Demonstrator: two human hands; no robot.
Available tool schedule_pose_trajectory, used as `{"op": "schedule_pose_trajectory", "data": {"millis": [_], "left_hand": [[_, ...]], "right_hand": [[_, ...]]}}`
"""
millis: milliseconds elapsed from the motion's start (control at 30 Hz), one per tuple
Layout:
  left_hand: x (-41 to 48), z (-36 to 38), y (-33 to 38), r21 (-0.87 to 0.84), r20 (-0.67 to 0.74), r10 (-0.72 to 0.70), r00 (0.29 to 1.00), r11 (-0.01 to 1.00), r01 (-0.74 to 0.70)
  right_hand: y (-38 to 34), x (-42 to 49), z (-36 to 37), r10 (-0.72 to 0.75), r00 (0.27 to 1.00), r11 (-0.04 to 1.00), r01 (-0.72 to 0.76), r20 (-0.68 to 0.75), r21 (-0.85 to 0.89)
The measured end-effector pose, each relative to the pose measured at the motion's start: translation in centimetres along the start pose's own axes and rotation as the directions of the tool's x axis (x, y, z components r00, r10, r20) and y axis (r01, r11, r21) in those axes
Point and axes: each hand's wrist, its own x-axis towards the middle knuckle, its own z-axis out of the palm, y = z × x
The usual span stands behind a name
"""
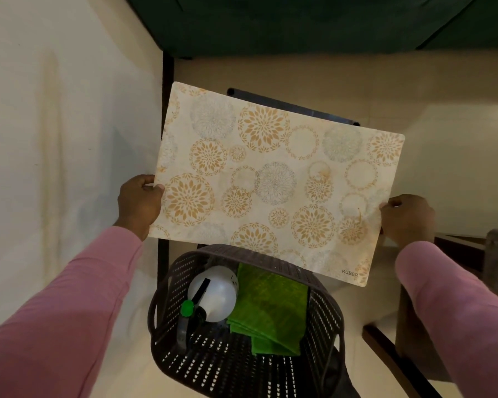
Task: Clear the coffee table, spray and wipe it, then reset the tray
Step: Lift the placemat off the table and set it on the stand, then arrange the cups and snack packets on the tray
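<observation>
I hold a cream placemat (273, 182) with gold and grey flower circles flat in the air, over the floor. My left hand (140, 202) grips its left edge and my right hand (407, 216) grips its right edge. Below the mat stands a dark perforated basket (325, 320). Inside it lie a white spray bottle (216, 294) with a green nozzle and a folded green cloth (270, 305). The mat's near edge hides the basket's far rim. The pale coffee table top (55, 139) fills the left side.
A dark green sofa (285, 21) runs along the top. A dark bar (293, 106) shows just behind the mat. Dark wooden furniture (460, 248) stands at the right, near my right arm. Glossy cream floor tiles (414, 90) lie between them.
</observation>
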Motion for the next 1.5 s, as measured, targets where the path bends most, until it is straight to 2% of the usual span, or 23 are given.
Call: {"op": "schedule_pose_trajectory", "data": {"millis": [167,333,500,700,933,1000,1200,1300,1500], "left_hand": [[-0.6,0.6,0.5,0.038,0.011,0.057,0.998,0.998,-0.057],[-2.4,0.8,1.4,0.186,-0.029,0.177,0.984,0.968,-0.169],[-4.9,0.3,2.9,0.274,-0.023,0.312,0.950,0.916,-0.294],[-9.3,-1.0,5.3,0.326,0.019,0.439,0.898,0.847,-0.421],[-17.5,-5.5,7.2,0.288,0.008,0.464,0.886,0.847,-0.447],[-20.8,-6.9,7.2,0.305,0.042,0.507,0.861,0.814,-0.494],[-30.6,-10.1,5.9,0.361,0.159,0.647,0.746,0.665,-0.654],[-34.2,-10.5,4.4,0.381,0.212,0.678,0.704,0.606,-0.698],[-39.6,-9.7,1.3,0.425,0.331,0.672,0.663,0.521,-0.740]], "right_hand": [[-0.6,-1.0,0.1,0.085,0.996,0.996,-0.085,-0.010,-0.003],[-1.4,-2.8,0.2,-0.039,0.997,0.998,0.035,-0.063,-0.059],[-2.4,-5.2,0.1,-0.179,0.982,0.984,0.176,-0.067,-0.036],[-3.4,-9.4,-1.3,-0.321,0.945,0.946,0.323,-0.062,0.027],[-3.3,-18.7,-5.9,-0.360,0.930,0.921,0.367,-0.074,0.129],[-2.8,-22.5,-7.4,-0.379,0.923,0.915,0.385,-0.073,0.120],[-0.1,-32.7,-9.8,-0.503,0.860,0.864,0.500,-0.085,-0.058],[1.9,-35.9,-10.1,-0.552,0.828,0.833,0.542,-0.102,-0.109],[7.4,-39.7,-11.6,-0.536,0.829,0.844,0.518,-0.162,-0.139]]}}
